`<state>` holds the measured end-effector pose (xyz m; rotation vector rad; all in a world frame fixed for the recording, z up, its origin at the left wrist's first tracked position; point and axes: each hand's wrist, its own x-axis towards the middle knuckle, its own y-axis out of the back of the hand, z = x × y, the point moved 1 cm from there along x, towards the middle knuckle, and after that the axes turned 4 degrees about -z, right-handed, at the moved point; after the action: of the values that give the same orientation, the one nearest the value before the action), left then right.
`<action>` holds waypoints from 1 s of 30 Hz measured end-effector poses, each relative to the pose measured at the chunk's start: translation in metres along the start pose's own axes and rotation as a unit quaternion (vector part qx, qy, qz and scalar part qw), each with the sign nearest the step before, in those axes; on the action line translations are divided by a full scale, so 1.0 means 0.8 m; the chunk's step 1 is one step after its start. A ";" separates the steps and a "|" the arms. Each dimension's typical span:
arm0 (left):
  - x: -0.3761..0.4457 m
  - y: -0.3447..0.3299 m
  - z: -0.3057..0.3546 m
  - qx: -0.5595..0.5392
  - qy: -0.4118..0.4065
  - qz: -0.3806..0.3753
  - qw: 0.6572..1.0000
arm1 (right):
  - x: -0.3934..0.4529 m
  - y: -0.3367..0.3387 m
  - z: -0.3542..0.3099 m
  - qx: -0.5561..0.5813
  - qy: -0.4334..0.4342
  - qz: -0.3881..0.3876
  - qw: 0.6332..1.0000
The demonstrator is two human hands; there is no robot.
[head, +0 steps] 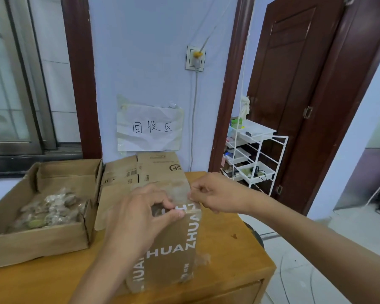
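Yellow-brown wooden tabletop (239, 260): open brown cardboard tray-box (37, 244) at left edge, w/ crumpled wads inside. Tall brown cardboard box w/ white lettering (173, 260) stands nr front-right corner, flattened cartons (154, 167) behind. Left grip (140, 213) & right grip (215, 194) both pinch clear tape strip (180, 190) on box top.
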<state>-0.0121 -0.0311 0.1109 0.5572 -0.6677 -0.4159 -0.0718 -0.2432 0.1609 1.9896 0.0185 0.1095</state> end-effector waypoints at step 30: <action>-0.008 0.002 0.003 -0.008 -0.006 0.028 1.000 | -0.004 -0.012 0.011 0.334 -0.058 -0.058 0.939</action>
<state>-0.0179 -0.0279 0.1105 0.5192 -0.6895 -0.3717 -0.0738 -0.2474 0.1482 2.6656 0.1097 -0.1101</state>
